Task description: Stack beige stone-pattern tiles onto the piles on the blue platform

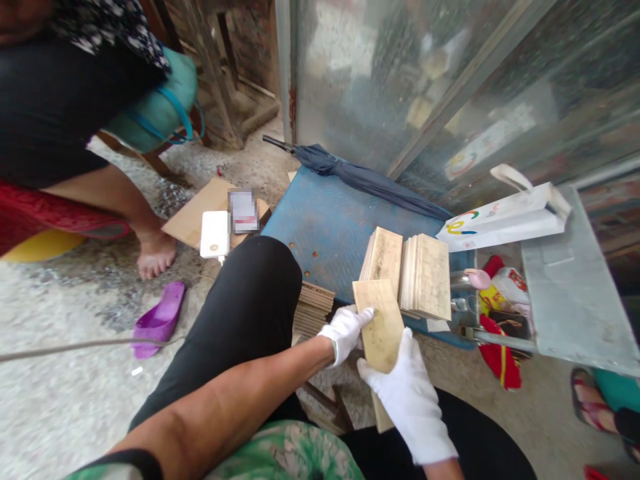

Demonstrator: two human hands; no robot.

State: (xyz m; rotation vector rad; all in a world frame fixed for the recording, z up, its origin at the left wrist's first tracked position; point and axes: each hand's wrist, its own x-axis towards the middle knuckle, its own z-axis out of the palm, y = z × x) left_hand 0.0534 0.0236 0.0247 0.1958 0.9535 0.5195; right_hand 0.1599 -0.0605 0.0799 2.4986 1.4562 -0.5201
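Observation:
Over my lap I hold a thin, pale wooden board (376, 305) between two white-gloved hands. My left hand (345, 331) pinches its left edge, thumb lying on the face. Lower down, my right hand (407, 387) grips the right side, and a strip of wood shows below its fingers. Just beyond the board, two rows of similar boards stand on the blue surface: a left stack (384, 257) and a right stack (425, 277), whose front faces carry dark stains. Another stack of thin boards (314, 308) sits lower, beside my left knee.
A folded dark umbrella (370, 183) lies along the back of the blue surface (320, 220). A white paper bag (505, 217) leans at right. Left are a white power bank (215, 233), cardboard (200, 207), a purple slipper (160, 320), a cable and a seated person's bare foot (156, 257).

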